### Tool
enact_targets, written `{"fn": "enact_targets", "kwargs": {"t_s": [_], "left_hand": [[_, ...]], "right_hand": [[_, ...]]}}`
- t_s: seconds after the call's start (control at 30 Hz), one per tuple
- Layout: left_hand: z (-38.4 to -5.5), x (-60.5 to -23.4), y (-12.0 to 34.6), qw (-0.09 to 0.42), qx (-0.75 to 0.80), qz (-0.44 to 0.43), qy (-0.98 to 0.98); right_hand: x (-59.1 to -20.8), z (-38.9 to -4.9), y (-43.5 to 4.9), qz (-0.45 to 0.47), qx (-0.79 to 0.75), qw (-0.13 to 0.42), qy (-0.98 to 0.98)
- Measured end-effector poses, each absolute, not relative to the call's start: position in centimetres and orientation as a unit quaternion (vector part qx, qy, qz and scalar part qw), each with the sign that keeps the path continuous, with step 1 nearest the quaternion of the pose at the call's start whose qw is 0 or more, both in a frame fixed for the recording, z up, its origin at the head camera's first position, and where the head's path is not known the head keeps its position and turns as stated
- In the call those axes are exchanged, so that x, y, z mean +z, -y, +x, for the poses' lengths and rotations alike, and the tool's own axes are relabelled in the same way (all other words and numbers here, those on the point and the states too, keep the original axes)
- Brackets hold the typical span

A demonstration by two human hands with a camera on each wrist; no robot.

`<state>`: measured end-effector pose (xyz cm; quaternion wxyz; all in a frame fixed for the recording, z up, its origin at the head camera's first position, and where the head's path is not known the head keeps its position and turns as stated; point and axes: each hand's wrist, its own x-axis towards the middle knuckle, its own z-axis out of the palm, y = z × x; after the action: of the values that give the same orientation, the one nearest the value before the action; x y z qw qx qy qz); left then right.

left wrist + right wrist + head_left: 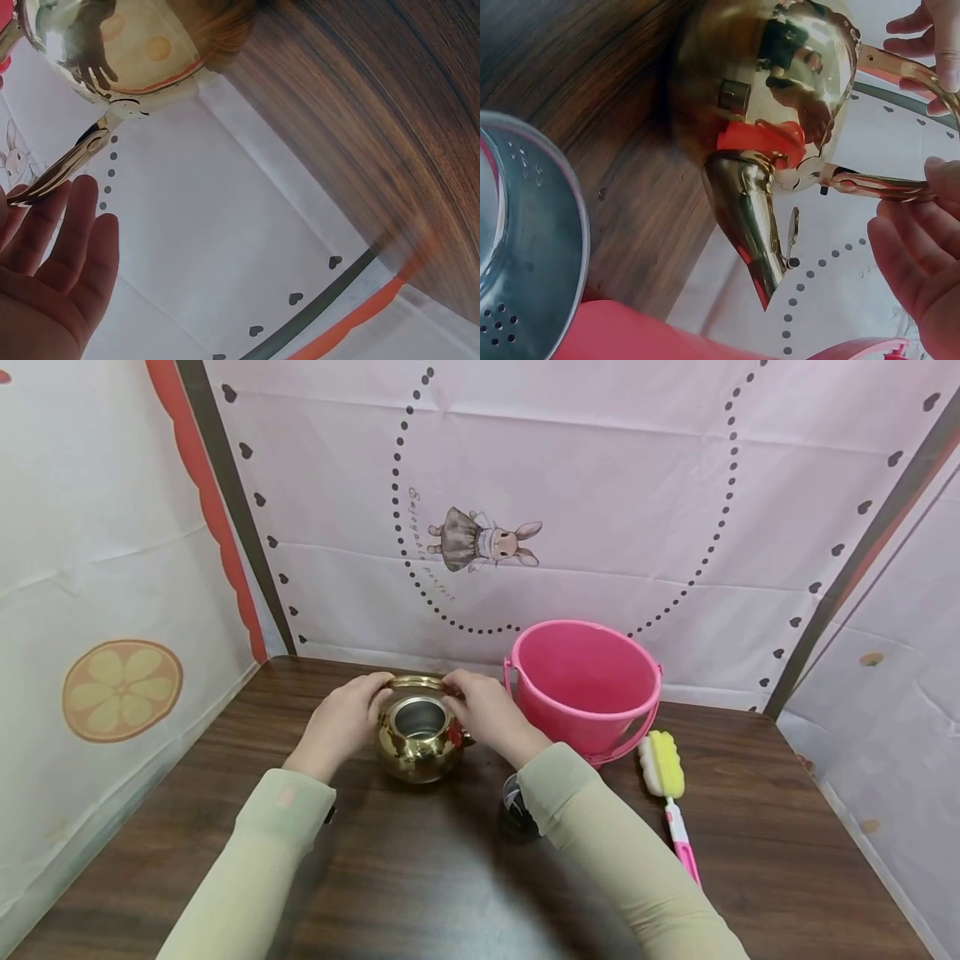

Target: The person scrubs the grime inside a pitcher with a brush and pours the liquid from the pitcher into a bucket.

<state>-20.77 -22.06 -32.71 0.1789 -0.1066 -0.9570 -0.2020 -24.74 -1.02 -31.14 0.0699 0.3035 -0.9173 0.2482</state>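
Note:
A shiny gold teapot (pixel 420 762) stands upright with its top uncovered, so the silvery inside shows. Its arched handle (pixel 417 682) rises on the far side. At the handle's left end, my left hand (pixel 337 722) holds it in its fingertips; in the left wrist view the thumb is mostly out of frame. My right hand (pixel 489 710) pinches the other end between thumb and fingers. The spout (pixel 742 217) points toward the right. Close to my right wrist is a metal strainer (pixel 551 240) with small holes, largely hidden by the sleeve in the head view.
A pink bucket (pixel 592 727) stands behind and right of the teapot, close to my right forearm. Further right lies a yellow-and-white sponge brush (pixel 663 764) with a pink-and-white handle. Printed cloth (pixel 615 510) walls the brown table (pixel 405 877) at the back and sides.

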Motion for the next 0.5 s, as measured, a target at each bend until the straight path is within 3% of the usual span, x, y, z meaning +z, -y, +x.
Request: {"fn": "enact_targets", "kwargs": {"t_s": [0.33,0.5], "left_hand": [[-20.71,-32.90,22.14,0.225,-0.199,-0.124,0.946],[-20.81,-33.21,22.10,0.220,-0.203,-0.120,0.946]], "right_hand": [[-31.74,-24.59,1.28,0.303,0.244,0.101,0.916],[-32.06,-24.51,1.24,0.295,0.239,0.119,0.917]]}}
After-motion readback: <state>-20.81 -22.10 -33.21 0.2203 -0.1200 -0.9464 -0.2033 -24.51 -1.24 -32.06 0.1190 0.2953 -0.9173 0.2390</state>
